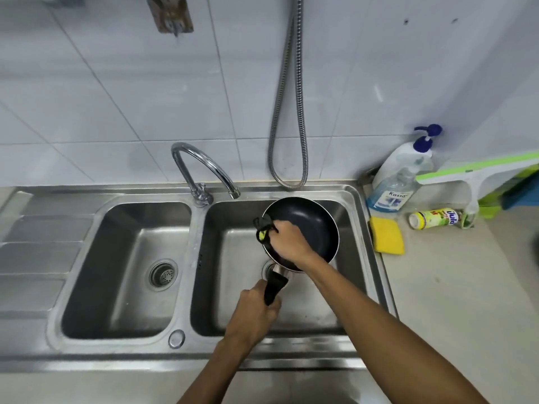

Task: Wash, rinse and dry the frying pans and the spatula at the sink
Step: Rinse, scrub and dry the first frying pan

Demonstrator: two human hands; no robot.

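Black-and-yellow scrubber (263, 228) sits bunched in the fingers (276, 228) of our right hand (287, 239), which curl tight round it and press it against the left rim of the frying pan (309, 225). Our left hand (256, 310) wraps the pan's black handle (272, 290), holding it tilted above the right basin (320, 304). No water shows at the tap (204, 167), so we judge this pan is mid-scrub, with rinsing and drying still to come. No other pan or spatula is in sight. A yellow sponge (387, 235) lies on the surface (437, 287) beside the sink.
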